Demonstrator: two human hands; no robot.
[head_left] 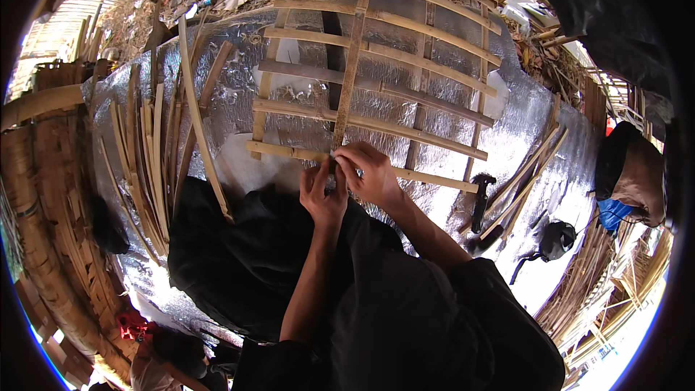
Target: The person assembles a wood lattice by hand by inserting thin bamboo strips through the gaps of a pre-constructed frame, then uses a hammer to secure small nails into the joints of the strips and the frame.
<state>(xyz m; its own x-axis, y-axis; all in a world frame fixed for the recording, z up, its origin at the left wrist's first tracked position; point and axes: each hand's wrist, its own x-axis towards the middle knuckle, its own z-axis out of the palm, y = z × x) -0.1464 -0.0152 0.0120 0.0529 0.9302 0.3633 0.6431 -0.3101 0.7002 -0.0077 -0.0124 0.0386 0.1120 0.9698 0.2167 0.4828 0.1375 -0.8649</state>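
A bamboo lattice of split slats lies in front of me, its crosspieces laid over several lengthwise strips. Both hands meet at its near edge, where the middle lengthwise strip crosses the nearest slat. My left hand is closed with fingertips pinched just below that crossing. Against it from the right, my right hand also pinches, thumb and forefinger together over the joint. Whatever sits between the fingertips is too small or hidden to make out. A black hammer lies right of the slat's end.
Loose bamboo strips lie at the left, more strips at the right. Silver foil sheeting covers the ground. A black object with a strap and a dark bag are to the right. Another person is at lower left.
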